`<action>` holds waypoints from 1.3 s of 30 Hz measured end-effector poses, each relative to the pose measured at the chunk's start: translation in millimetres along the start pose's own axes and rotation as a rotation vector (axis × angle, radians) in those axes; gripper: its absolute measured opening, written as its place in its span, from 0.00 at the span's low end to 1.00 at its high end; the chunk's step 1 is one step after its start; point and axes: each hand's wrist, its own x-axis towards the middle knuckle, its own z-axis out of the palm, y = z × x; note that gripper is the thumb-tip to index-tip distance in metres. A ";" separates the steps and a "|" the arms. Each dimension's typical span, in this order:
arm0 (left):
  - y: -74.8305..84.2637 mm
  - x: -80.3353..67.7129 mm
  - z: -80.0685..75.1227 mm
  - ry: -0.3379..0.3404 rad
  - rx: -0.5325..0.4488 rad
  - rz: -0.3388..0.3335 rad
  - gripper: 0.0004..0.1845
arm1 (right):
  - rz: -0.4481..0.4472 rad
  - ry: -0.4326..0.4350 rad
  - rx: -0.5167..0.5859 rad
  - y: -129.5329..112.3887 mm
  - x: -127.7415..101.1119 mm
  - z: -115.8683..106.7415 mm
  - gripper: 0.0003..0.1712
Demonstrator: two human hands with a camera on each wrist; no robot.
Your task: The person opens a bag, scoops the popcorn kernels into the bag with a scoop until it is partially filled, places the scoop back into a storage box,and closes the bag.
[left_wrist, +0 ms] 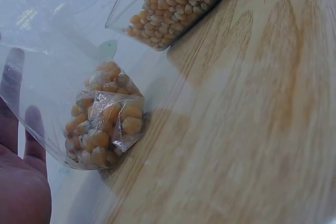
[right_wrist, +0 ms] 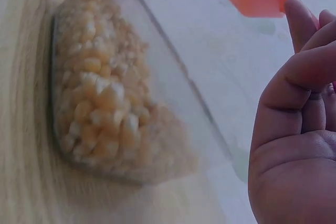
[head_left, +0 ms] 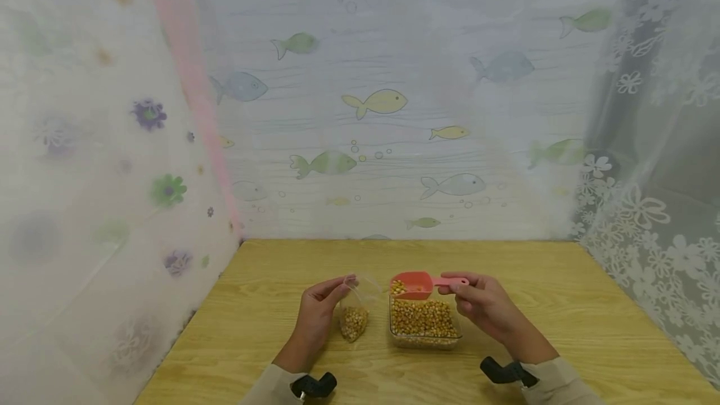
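Note:
My left hand pinches the top edge of a clear plastic bag. Corn kernels fill the bag's lower part, which hangs close over the table. In my right hand is the handle of a pink scoop, gripped between thumb and fingers. A few kernels lie at the scoop's front end, tipped toward the bag's mouth. Beneath the scoop stands a clear rectangular container holding many more corn kernels. The right wrist view catches only the scoop's underside, beside the curled fingers.
The wooden table carries the container, right of the bag. Behind it hangs a sheet printed with fish. Flower-patterned sheets close off the left side and the right side. Each wrist wears a black strap mount.

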 end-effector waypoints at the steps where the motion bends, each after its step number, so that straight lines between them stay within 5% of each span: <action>1: -0.2 -0.3 -0.1 0.000 0.001 0.001 0.17 | -0.001 0.001 -0.007 -0.4 2.2 1.7 0.21; 13: -1.0 0.0 1.3 0.024 -0.006 -0.023 0.18 | 0.031 0.077 -0.166 -5.8 30.0 20.8 0.19; 20: -2.0 0.0 0.5 0.018 0.010 -0.015 0.17 | 0.072 0.133 -0.231 -9.2 44.6 35.1 0.26; 28: -2.0 -0.3 -0.5 -0.001 0.012 -0.013 0.18 | 0.134 0.221 -0.448 -17.2 56.9 50.1 0.30; 39: 0.7 -2.3 0.8 -0.011 0.009 -0.008 0.18 | 0.146 0.233 -0.608 -33.6 66.4 71.8 0.25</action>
